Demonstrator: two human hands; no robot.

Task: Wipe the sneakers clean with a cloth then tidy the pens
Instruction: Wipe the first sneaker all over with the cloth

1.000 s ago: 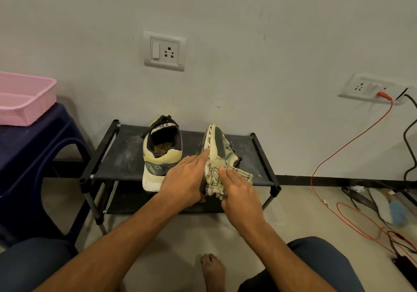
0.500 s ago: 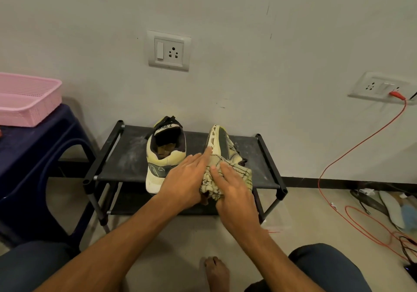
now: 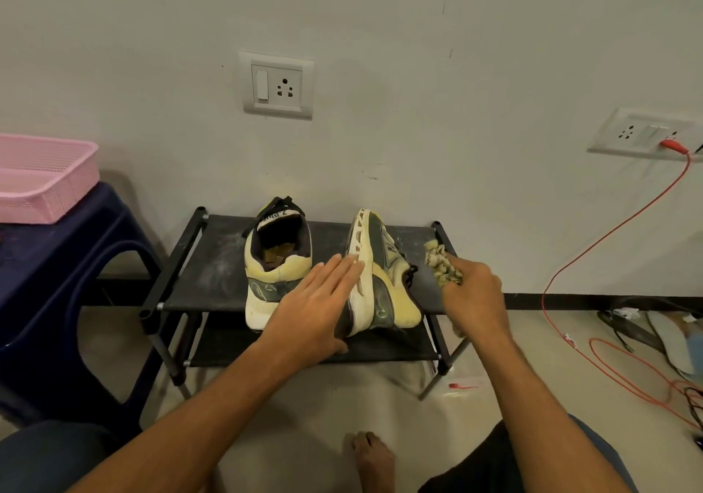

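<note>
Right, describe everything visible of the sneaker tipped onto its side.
The grey and pale-yellow sneaker with a cream sole lies tipped on its side on the top shelf of the black shoe rack, toe towards the wall, heel jutting over the front edge. Its sole faces left; the upper, with dark laces, faces right. The left hand presses straight fingers against the sole. The right hand, holding a patterned cloth, is apart from it.

LIGHT: soft, rather dim indoor light fell from above, warm in tone | SHADOWS: the stool (image 3: 57, 264) and basket (image 3: 42, 184) shaded the wall (image 3: 418, 74) beside them; darkness gathered beneath the shoe rack (image 3: 198, 264) | FOCUS: the tipped sneaker (image 3: 374, 275) was crisp | EDGES: the wide lens bowed the skirting (image 3: 570, 298) and tilted the right socket (image 3: 639, 133).
</note>
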